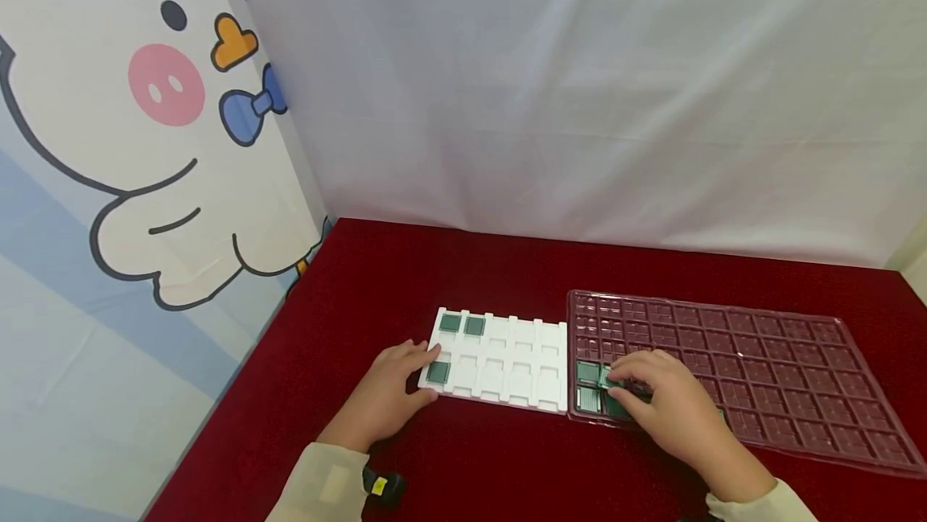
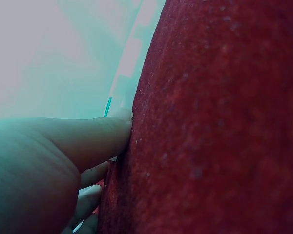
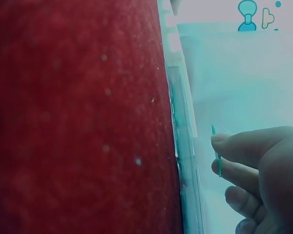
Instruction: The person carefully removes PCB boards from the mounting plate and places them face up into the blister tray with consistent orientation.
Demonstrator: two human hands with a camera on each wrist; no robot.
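My left hand (image 1: 391,385) holds the left near corner of a white tray (image 1: 507,373), with the thumb at the near edge and the index finger at the left edge. Small green square circuit boards (image 1: 438,372) sit in three of its pockets, two at the far left and one at the near left. My right hand (image 1: 669,401) pinches a thin green circuit board (image 3: 219,163) between thumb and index finger. It is above the near left part of a clear plastic tray (image 1: 768,377), where more green boards (image 1: 588,400) lie, some hidden under the hand.
Both trays lie side by side on a dark red cloth-covered table (image 1: 492,458), their edges almost touching. A white curtain (image 1: 579,104) hangs behind it. At the left hangs a cloth with a cartoon figure (image 1: 166,160).
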